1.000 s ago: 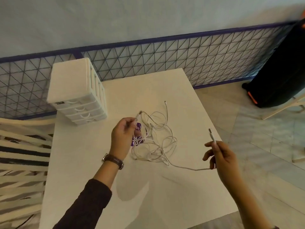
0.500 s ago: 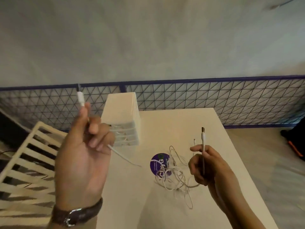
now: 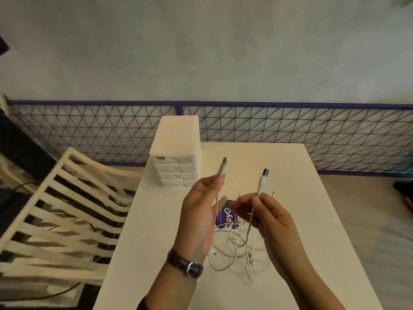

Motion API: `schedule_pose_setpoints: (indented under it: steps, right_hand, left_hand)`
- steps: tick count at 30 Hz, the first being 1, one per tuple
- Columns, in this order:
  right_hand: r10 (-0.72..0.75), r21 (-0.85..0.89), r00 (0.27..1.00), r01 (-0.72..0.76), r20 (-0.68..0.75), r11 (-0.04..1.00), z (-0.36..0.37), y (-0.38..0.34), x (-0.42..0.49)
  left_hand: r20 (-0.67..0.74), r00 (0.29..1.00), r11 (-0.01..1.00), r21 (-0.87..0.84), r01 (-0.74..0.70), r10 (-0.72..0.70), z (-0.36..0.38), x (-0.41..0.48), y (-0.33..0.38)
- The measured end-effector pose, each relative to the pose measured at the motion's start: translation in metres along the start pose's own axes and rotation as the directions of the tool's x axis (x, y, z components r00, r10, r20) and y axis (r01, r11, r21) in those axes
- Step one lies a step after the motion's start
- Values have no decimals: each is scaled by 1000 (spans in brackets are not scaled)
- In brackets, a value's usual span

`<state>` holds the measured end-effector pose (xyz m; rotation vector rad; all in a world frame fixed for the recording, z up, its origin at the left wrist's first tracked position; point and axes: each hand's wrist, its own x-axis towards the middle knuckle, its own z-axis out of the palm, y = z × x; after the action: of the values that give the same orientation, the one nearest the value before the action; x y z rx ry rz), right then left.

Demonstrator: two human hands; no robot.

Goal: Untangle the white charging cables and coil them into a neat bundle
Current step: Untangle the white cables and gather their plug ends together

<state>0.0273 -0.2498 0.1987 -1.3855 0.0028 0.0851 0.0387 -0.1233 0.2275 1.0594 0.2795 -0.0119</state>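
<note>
- Charging cables [image 3: 232, 247], white and thin, lay in a loose tangle on the white desk [image 3: 312, 220], near its middle, between the person's two wrists.
- Behind the tangle stood a small white drawer unit [image 3: 176, 153] at the desk's far left corner; a slatted white chair [image 3: 67, 209] sat beside the desk on the left.
- The left hand [image 3: 201, 218] was raised above the desk, its fingers [image 3: 218, 182] pinching one cable just below a plug [image 3: 223, 166] that pointed upward.
- The right hand [image 3: 268, 218] was raised close beside it, its fingers [image 3: 257, 201] pinching a second cable end below a USB plug [image 3: 264, 173], also upright.
- A purple printed card [image 3: 226, 217] lay partly under the tangle.
- Cord of this kind looked light, limp and smooth; it would likely snag at crossings rather than slide free.
- Holding by the stiff plug collars, as both hands did, seemed the surest grip, since bare cord could slip and a hard pull might tighten knots.
</note>
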Motion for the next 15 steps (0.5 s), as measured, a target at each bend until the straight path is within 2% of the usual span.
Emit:
schedule_pose_setpoints:
  steps: [3, 6, 8, 11, 13, 15]
  right_hand:
    - [8, 32, 1000, -8, 15, 999, 7, 2, -4]
    - [-8, -12, 1000, 8, 10, 1000, 6, 3, -8]
    - [10, 54, 999, -12, 40, 998, -1, 2, -9]
    - [37, 154, 995, -51, 92, 987, -16, -5, -9]
    - [39, 156, 998, -47, 56, 987, -31, -9, -9]
    - [32, 162, 999, -28, -22, 986, -49, -13, -9]
  left_hand:
    - [69, 996, 998, 35, 46, -48, 9, -5, -12]
    - [89, 992, 996, 43, 82, -86, 20, -13, -24]
    - [93, 990, 993, 67, 99, -105, 23, -14, -29]
    - [181, 972, 984, 123, 129, -150, 21, -7, -27]
    - [194, 965, 982, 109, 156, -175, 13, -1, -25]
    - [147, 973, 984, 62, 169, -176, 1, 6, -26]
